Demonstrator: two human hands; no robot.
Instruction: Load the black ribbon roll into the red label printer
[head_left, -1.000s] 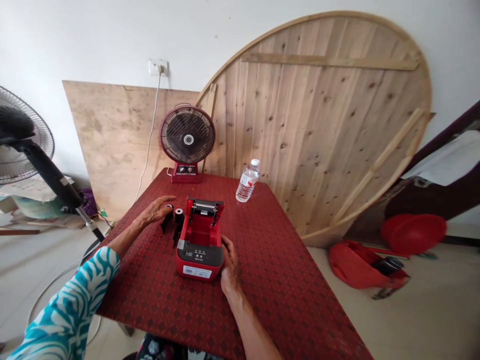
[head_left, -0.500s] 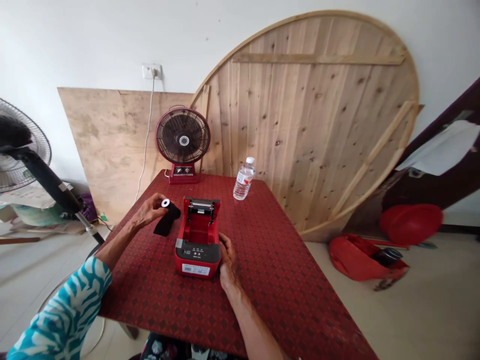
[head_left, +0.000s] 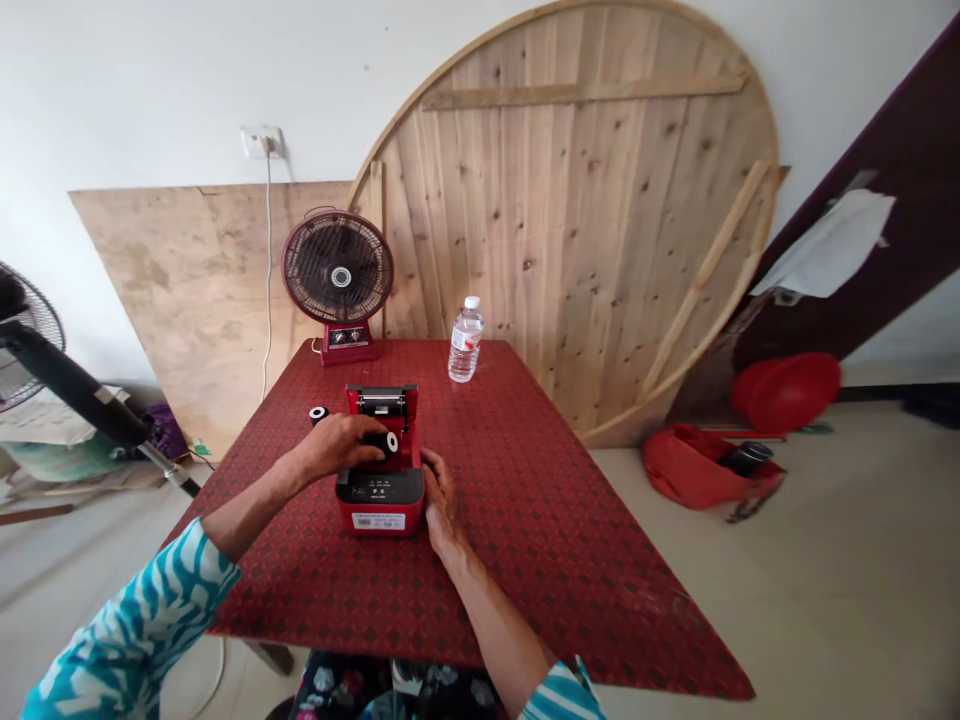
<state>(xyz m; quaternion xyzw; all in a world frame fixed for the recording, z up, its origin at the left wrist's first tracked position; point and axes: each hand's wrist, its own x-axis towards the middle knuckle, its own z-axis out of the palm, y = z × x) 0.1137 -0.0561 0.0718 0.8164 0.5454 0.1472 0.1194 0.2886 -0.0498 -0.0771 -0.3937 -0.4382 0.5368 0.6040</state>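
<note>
A small red and black printer sits on the table with its lid tipped up at the back. My left hand pinches a black ribbon roll with a white core and holds it over the printer's open bay. That hand covers part of the bay, so whether the roll touches its walls I cannot tell. My right hand is curled against the printer's right side, gripping it. Behind my left hand, a second black roll with a white core is on the table, partly hidden.
A patterned red cloth covers the table. At its back stand a red fan and a water bottle. A floor fan is to the left. Large wooden boards lean on the wall, and a red bag lies on the floor.
My left hand has picked up one black roll from beside the printer and carried it right, over the open bay. My right hand stays on the printer's side. The view has shifted right.
</note>
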